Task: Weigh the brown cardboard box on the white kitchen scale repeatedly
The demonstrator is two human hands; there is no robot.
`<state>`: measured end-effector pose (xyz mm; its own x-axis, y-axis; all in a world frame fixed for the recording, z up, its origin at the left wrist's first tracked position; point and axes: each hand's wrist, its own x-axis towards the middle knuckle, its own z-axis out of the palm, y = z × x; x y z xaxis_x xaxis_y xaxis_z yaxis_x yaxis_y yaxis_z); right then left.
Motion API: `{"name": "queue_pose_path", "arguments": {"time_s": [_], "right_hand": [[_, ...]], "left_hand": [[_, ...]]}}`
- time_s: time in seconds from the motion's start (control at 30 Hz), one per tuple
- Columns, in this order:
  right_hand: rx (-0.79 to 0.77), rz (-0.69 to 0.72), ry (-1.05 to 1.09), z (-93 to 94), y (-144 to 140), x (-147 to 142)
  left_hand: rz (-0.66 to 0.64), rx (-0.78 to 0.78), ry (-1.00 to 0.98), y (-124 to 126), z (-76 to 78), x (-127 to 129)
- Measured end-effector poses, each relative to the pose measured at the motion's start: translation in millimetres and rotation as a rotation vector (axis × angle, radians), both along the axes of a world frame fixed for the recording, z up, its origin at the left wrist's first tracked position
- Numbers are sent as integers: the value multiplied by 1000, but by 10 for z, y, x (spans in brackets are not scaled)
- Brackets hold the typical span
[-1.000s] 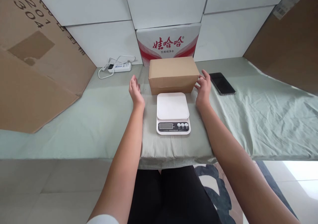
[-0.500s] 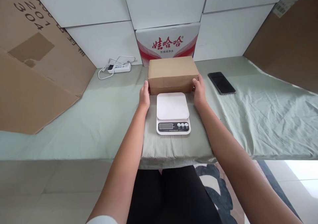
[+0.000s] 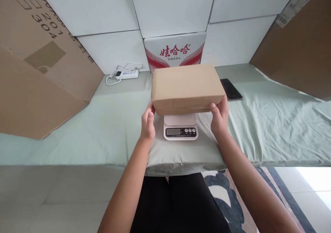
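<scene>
A plain brown cardboard box (image 3: pixel 187 83) is held up between both hands, slightly tilted, above the back part of a white kitchen scale (image 3: pixel 180 126). My left hand (image 3: pixel 148 121) grips its left front corner, with some fingers hidden behind or under it. At the right front corner, my right hand (image 3: pixel 219 117) holds the box with the thumb on the front face and the other fingers out of sight. The box covers most of the scale's weighing plate; the display and round buttons face me. No reading can be made out on the display.
Behind the box stands a white carton with red lettering (image 3: pixel 174 50). A white power strip with a cable (image 3: pixel 127 74) lies back left, and a black phone (image 3: pixel 231 89) lies right of the box, partly covered. Large cardboard panels (image 3: pixel 51 84) flank the green cloth (image 3: pixel 116 129).
Both hands have lifted the box off the cloth and brought it nearer to me, over the scale. It now covers much of the weighing plate and part of the phone.
</scene>
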<state>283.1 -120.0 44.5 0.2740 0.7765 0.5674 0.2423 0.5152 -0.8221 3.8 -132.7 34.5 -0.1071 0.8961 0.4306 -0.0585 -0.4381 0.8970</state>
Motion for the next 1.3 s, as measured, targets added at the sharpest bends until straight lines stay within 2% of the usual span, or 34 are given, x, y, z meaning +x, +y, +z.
{"name": "queue_pose_path", "arguments": {"time_s": [0.1, 0.2, 0.6, 0.73, 0.83, 0.97, 1.03, 1.1, 1.17, 1.3], "right_hand": [[-4, 0, 15, -126, -145, 34], [-10, -1, 30, -171, -163, 31], [14, -61, 48, -155, -190, 22], [-5, -56, 11, -72, -218, -7], [-20, -17, -4, 8, -203, -28], [38, 64, 25, 126, 54, 1], [97, 79, 37, 196, 298, 32], [110, 83, 21, 243, 573, 55], [99, 81, 21, 228, 825, 54], [47, 104, 28, 0, 1125, 5]], "left_hand": [[-14, -31, -9, -206, -62, 1], [-11, -59, -28, -228, -83, 0], [67, -58, -60, -192, -96, -11], [46, -76, -32, -224, -93, -6], [34, -66, -30, -211, -15, 5], [66, 52, -53, 40, 261, 27], [84, 91, -58, 291, 385, 45], [80, 82, -76, 581, 419, 67], [57, 51, -95, 850, 342, 89], [108, -29, -140, 1169, 14, 101]]}}
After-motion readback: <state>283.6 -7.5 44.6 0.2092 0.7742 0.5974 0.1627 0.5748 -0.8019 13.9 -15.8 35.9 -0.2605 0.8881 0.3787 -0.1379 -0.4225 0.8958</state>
